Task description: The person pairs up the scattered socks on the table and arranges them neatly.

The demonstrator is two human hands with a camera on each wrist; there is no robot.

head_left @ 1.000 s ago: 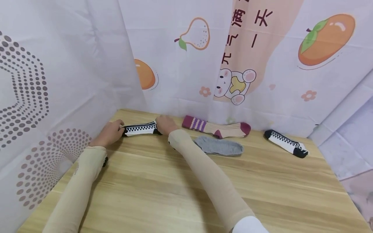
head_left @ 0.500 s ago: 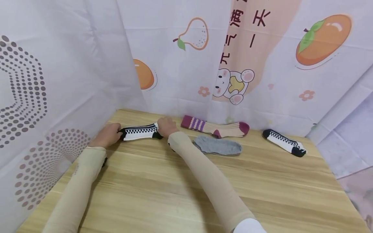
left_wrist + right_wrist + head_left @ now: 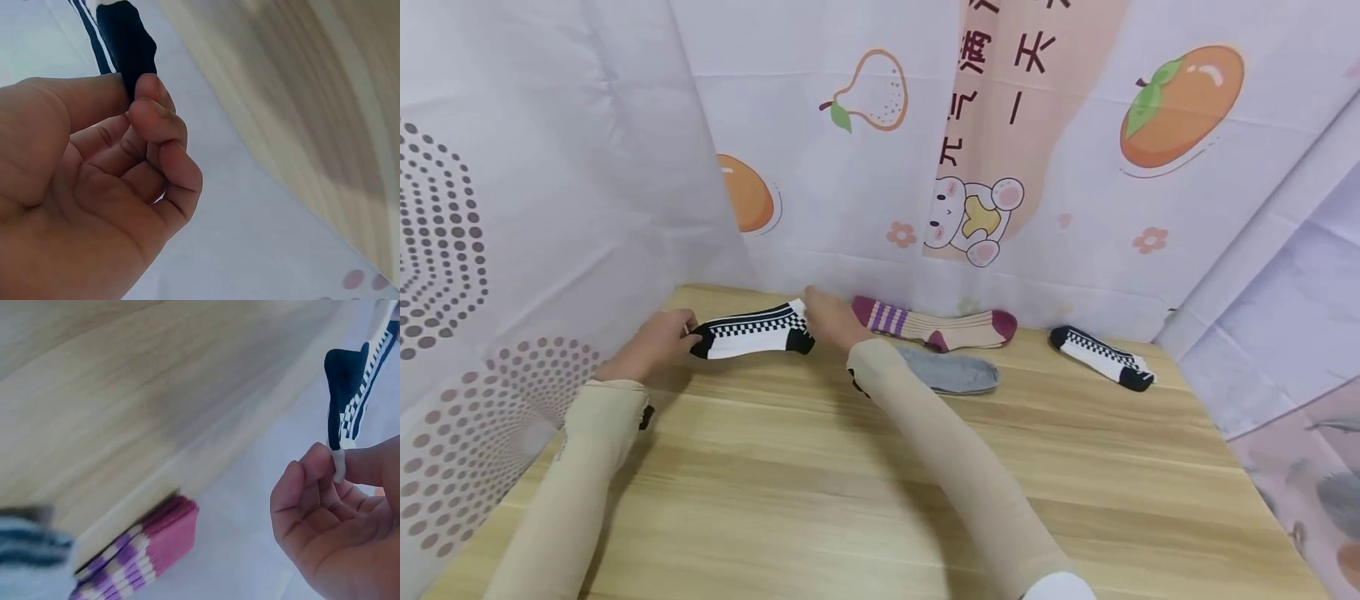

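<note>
Stretched between both hands is a white sock [image 3: 751, 333] with black toe and heel and a checkered stripe, at the far left of the table. My left hand [image 3: 658, 342] pinches its black toe [image 3: 127, 47] between thumb and fingertips. The white cuff end is pinched by my right hand [image 3: 835, 321], clearly seen in the right wrist view with the black heel [image 3: 342, 378] above the fingers. A matching white, black and checkered sock [image 3: 1102, 357] lies apart at the far right.
Right of the hands, a cream sock pair with maroon ends and purple stripes [image 3: 936, 325] lies along the back edge. Grey socks [image 3: 955, 372] lie in front, partly behind the right forearm. Printed curtains [image 3: 820, 208] enclose the back and left of the wooden table [image 3: 760, 492].
The head view has shifted, so the scene slides left. Between the hands the sock's cuff end has risen and the sock now tilts upward to the right. Both hands still hold it.
</note>
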